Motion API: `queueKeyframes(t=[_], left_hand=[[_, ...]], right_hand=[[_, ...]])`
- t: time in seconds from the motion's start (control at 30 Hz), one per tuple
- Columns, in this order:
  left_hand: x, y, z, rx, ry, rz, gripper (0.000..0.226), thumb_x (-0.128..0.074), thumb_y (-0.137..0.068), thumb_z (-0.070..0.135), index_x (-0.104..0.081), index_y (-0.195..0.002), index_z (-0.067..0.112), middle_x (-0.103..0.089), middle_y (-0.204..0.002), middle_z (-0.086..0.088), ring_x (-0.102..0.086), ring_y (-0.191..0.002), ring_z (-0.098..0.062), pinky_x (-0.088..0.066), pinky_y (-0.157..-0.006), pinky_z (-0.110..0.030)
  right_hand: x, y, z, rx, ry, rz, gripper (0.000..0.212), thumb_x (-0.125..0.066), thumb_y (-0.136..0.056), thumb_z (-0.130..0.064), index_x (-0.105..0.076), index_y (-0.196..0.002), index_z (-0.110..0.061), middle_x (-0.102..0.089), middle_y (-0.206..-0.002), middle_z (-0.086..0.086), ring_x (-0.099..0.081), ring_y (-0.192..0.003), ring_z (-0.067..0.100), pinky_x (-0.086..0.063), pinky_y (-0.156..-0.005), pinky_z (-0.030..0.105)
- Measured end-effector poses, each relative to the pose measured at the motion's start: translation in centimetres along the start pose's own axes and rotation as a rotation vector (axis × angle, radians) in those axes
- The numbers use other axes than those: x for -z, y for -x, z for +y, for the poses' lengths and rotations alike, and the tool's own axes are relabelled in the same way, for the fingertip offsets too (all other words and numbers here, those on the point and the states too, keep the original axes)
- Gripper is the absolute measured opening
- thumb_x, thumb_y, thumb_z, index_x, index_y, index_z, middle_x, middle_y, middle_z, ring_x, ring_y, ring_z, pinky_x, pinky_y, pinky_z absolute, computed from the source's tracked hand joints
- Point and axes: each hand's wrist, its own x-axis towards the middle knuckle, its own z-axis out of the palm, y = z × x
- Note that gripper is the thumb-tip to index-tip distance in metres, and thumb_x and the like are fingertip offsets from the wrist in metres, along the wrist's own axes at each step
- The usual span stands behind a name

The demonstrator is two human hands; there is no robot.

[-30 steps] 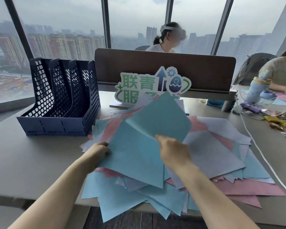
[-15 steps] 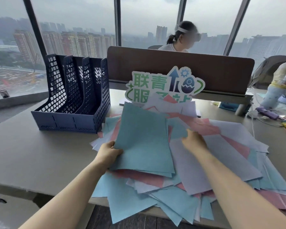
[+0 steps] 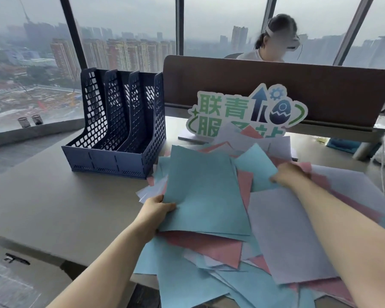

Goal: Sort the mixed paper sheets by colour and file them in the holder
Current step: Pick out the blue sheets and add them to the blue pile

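Note:
A loose heap of blue, pink and pale lilac paper sheets [image 3: 276,236] covers the right half of the grey table. My left hand [image 3: 158,210] grips the lower left edge of a small stack of blue sheets [image 3: 205,196] lying on top of the heap. Further back, my right hand [image 3: 289,174] holds the edge of another blue sheet [image 3: 257,162] in the pile; its fingers are partly hidden and blurred. The dark blue mesh file holder [image 3: 120,134], with three slots that look empty, stands at the back left of the heap.
A green-and-white cut-out sign [image 3: 242,112] stands behind the heap, in front of a brown desk divider [image 3: 298,90]. A person sits beyond the divider. Some sheets hang over the table's front edge [image 3: 53,252]. White cables and small items lie at the far right.
My right hand has let go of the blue stack and moved back and right to another blue sheet. The stack has come down flat on the heap, my left hand still holding it.

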Motion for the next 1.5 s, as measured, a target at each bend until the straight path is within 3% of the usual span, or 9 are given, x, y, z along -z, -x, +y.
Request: queueKeyframes(t=[0.17,0.37,0.6,0.7,0.83,1.07,1.2,1.3,1.5], left_hand=[[0.2,0.4,0.2,-0.029,0.016,0.014,0.027,-0.056,-0.086,-0.006,-0.066,-0.098,0.016,-0.076,-0.089,-0.005,-0.072,-0.074,-0.024,-0.059,-0.07,-0.034],[1.3,0.7,1.0,-0.154,0.038,0.134,0.041,-0.047,-0.085,-0.012,-0.069,-0.096,0.02,-0.076,-0.088,-0.003,-0.072,-0.076,-0.024,-0.055,-0.067,-0.032],[1.9,2.0,0.9,-0.166,0.139,0.198,0.038,-0.044,-0.084,-0.014,-0.069,-0.094,0.013,-0.074,-0.082,-0.011,-0.067,-0.069,-0.031,-0.057,-0.071,-0.047],[2.9,2.6,1.3,-0.199,0.208,0.241,0.034,-0.046,-0.087,-0.015,-0.066,-0.095,0.012,-0.071,-0.084,-0.009,-0.064,-0.07,-0.027,-0.054,-0.067,-0.035],[3.9,3.2,1.9,-0.242,0.252,0.267,0.032,-0.048,-0.091,-0.012,-0.065,-0.097,0.014,-0.069,-0.085,-0.003,-0.061,-0.066,-0.019,-0.051,-0.051,-0.021],[4.4,3.5,1.1,-0.238,0.13,0.29,0.038,-0.041,-0.084,-0.017,-0.066,-0.093,0.01,-0.069,-0.081,-0.008,-0.061,-0.063,-0.023,-0.047,-0.048,-0.023],[4.7,3.6,0.8,-0.25,0.057,0.293,0.041,-0.041,-0.085,-0.015,-0.066,-0.089,0.018,-0.072,-0.083,-0.005,-0.066,-0.068,-0.024,-0.053,-0.059,-0.029],[4.7,3.5,0.7,-0.229,0.05,0.252,0.044,-0.041,-0.086,-0.016,-0.066,-0.091,0.02,-0.072,-0.082,0.0,-0.067,-0.068,-0.019,-0.053,-0.055,-0.024],[5.0,3.6,0.8,-0.148,0.061,0.18,0.042,-0.041,-0.088,-0.014,-0.066,-0.094,0.019,-0.073,-0.085,-0.003,-0.066,-0.074,-0.026,-0.056,-0.069,-0.033]], right_hand=[[2.6,2.1,0.5,0.112,-0.426,0.714,0.014,-0.051,-0.096,-0.02,-0.058,-0.102,-0.008,-0.065,-0.093,0.025,-0.058,-0.084,0.044,-0.036,-0.067,0.038],[7.3,4.4,-1.1,0.326,-0.89,0.997,0.012,-0.055,-0.09,-0.016,-0.061,-0.095,-0.007,-0.066,-0.086,0.01,-0.053,-0.076,0.028,-0.037,-0.067,0.035],[8.4,5.3,-4.4,0.322,-1.209,0.983,0.043,-0.051,-0.087,-0.009,-0.06,-0.129,-0.015,-0.069,-0.117,-0.001,-0.063,-0.101,0.012,-0.048,-0.086,0.024],[7.9,4.6,-3.9,0.128,-1.234,0.926,0.049,-0.048,-0.084,-0.005,-0.063,-0.129,-0.018,-0.069,-0.121,0.001,-0.064,-0.109,0.018,-0.048,-0.09,0.027],[4.8,4.1,-2.2,-0.18,-1.11,0.685,0.028,-0.05,-0.088,-0.006,-0.07,-0.108,-0.005,-0.068,-0.104,0.014,-0.062,-0.104,0.036,-0.04,-0.076,0.03],[-1.9,5.1,0.7,-0.321,-0.793,0.272,0.039,-0.051,-0.089,-0.027,-0.063,-0.122,-0.009,-0.063,-0.123,0.021,-0.06,-0.111,0.039,-0.049,-0.096,0.042],[-1.8,6.7,-0.5,-0.156,-0.766,0.57,0.028,-0.049,-0.095,-0.017,-0.065,-0.114,-0.005,-0.057,-0.119,0.027,-0.053,-0.109,0.042,-0.042,-0.088,0.042],[0.6,8.3,-3.2,0.111,-0.912,0.771,0.019,-0.049,-0.098,-0.014,-0.052,-0.081,-0.006,-0.06,-0.082,0.019,-0.049,-0.076,0.034,-0.032,-0.066,0.038],[3.6,8.4,-5.9,0.246,-1.122,0.696,0.039,-0.051,-0.096,-0.012,-0.032,-0.062,-0.018,-0.035,-0.059,-0.003,-0.031,-0.059,0.018,-0.027,-0.057,0.031]])
